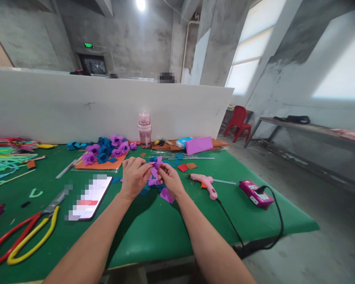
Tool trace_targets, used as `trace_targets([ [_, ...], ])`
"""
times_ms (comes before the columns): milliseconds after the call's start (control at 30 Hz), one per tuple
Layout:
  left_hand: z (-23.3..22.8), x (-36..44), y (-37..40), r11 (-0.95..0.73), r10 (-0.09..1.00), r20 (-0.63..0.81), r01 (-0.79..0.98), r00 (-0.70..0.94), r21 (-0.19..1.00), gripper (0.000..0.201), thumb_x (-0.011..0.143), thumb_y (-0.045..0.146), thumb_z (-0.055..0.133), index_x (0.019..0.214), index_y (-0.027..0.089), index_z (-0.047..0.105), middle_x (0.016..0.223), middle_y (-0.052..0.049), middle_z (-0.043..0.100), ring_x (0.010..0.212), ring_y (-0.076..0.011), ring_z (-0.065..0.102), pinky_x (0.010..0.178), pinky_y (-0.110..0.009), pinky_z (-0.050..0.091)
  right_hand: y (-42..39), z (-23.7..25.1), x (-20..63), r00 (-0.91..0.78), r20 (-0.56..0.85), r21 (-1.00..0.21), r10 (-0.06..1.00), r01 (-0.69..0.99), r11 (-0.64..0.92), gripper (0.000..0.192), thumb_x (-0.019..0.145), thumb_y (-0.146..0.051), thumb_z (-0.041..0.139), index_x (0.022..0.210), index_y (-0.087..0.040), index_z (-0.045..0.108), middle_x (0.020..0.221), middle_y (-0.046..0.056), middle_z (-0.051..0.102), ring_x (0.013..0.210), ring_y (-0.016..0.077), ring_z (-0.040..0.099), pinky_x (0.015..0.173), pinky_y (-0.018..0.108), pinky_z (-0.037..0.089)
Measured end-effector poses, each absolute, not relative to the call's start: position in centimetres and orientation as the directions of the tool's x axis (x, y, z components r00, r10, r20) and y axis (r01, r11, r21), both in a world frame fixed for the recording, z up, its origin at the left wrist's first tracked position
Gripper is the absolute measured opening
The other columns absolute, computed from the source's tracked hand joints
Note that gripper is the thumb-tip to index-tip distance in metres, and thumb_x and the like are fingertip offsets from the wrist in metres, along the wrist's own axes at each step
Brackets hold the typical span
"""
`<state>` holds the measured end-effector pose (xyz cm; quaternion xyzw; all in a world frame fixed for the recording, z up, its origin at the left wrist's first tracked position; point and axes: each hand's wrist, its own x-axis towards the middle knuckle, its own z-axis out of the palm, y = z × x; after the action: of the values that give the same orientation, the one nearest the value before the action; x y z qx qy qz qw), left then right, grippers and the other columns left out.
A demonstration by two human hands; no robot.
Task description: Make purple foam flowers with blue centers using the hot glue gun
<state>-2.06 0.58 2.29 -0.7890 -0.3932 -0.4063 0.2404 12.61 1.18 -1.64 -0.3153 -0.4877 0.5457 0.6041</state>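
Left hand (135, 174) and right hand (170, 178), grips pinched on purple paper flower (156, 164).

On the table (154, 232) the left hand (134, 175) and right hand (170, 178) meet at the middle, both touching a paper flower piece (156, 163) held between them, with loose paper scraps (166, 195) on the table just beneath. Left of the hands lies a phone (91, 197), further left the scissors (26, 232), and behind the phone a heap of finished flowers (106, 150). Right of the hands lies a glue gun (204, 183), beyond it a power strip (256, 193), and behind the hands a bottle (144, 129) stands before a partition board (77, 106)
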Motion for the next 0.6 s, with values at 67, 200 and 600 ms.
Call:
trace_targets([
  [67,2.41,-2.15,0.61,-0.579,0.424,0.823,0.812,0.377,-0.074,0.013,0.081,0.028,0.053,0.080,0.024,0.066,0.079,-0.005,0.058,0.079,-0.0204,0.045,0.072,-0.037,0.029,1.24,-1.70,12.74,-0.070,0.255,-0.918,0.964,-0.330,0.219,0.024,0.072,-0.036,0.060,0.086,-0.019,0.053,0.059,-0.007,0.051,0.044,0.0035,0.041,0.040,0.016,0.031],
  [200,2.47,-2.27,0.65,-0.600,0.425,0.816,0.797,0.392,-0.069,0.013,0.081,0.028,0.053,0.080,0.024,0.066,0.082,-0.005,0.059,0.081,-0.0206,0.045,0.073,-0.037,0.030,1.27,-1.76,12.85,-0.060,0.265,-0.918,0.962,-0.321,0.233,0.023,0.072,-0.035,0.061,0.086,-0.018,0.053,0.059,-0.007,0.051,0.045,0.0041,0.042,0.041,0.016,0.032],
  [600,2.08,-1.69,0.70,-0.632,0.531,0.822,0.741,0.205,0.224,0.021,0.083,0.029,0.048,0.069,0.018,0.059,0.070,-0.004,0.057,0.075,-0.0178,0.050,0.072,-0.033,0.037,0.91,-0.86,13.37,-0.125,0.043,-0.665,0.991,-0.744,-0.065,0.024,0.064,-0.025,0.073,0.075,-0.018,0.052,0.066,-0.004,0.052,0.050,0.0029,0.044,0.047,0.015,0.041],
])
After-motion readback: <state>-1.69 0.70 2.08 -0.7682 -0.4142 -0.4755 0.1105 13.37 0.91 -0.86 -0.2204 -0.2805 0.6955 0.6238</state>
